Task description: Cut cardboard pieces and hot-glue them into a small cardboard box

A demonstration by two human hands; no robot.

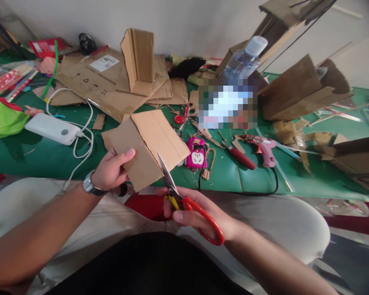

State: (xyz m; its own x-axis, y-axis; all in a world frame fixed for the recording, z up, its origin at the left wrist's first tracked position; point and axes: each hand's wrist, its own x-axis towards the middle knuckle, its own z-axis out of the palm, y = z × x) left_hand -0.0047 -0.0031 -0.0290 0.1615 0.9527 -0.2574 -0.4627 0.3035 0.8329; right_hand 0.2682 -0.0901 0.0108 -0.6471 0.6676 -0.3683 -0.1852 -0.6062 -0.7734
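Note:
My left hand (112, 169) grips a piece of brown cardboard (144, 170) by its left side, thumb on top and fingers beneath. A crease or edge runs across the piece, and its lighter panel (161, 135) faces up to the right. In my right hand (199, 209) is a pair of scissors (169, 180) with red-orange handles and a bit of yellow near the pivot. The blades are at the cardboard's lower right edge and point up and away from me. Whether they have cut into it I cannot tell.
A pink power socket (197, 153), a red-handled tool (242, 157) and a pink glue gun (266, 151) lie on the green table (224, 176). A white power bank (51, 129) with its cable is at left. Behind are cardboard sheets (80, 82), a plastic bottle (242, 61) and cardboard boxes (295, 90).

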